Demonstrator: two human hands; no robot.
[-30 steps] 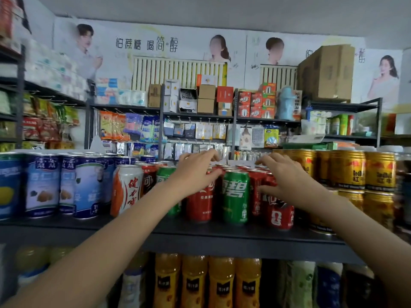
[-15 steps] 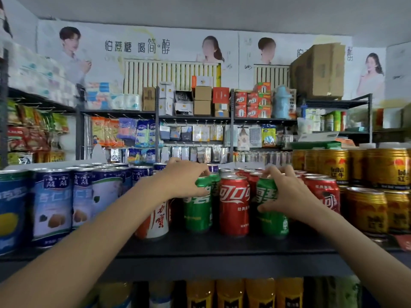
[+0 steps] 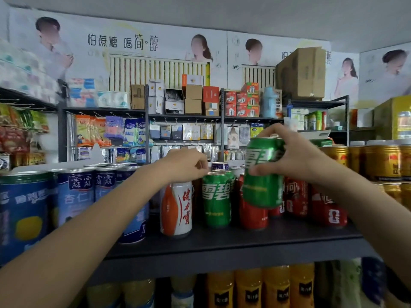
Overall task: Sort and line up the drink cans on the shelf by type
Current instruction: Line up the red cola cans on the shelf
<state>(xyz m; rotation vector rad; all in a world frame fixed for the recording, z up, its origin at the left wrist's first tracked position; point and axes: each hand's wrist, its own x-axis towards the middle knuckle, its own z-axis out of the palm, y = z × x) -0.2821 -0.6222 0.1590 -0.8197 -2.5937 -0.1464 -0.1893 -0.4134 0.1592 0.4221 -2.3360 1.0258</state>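
While it hangs clear of the shelf (image 3: 222, 245), the lifted green can (image 3: 263, 174) is clamped in the right hand (image 3: 295, 158), fingers over its top rim and thumb across its side, tilted slightly and raised in front of the red cans (image 3: 295, 196). That grip from above looks chosen so the can can be lowered straight into a narrow slot between neighbours. Just to its left a second green can (image 3: 216, 198) stands upright on the shelf, the likely partner for it, since the job is to group like with like. The left hand (image 3: 186, 166) sits with curled fingers on the top of the white and orange can (image 3: 176, 210), apparently steadying or shifting it to open room; exactly how firmly it holds I cannot tell. Further left stand tall blue cans (image 3: 77, 196), and to the right stacked gold cans (image 3: 387, 161), both already grouped in their own rows.
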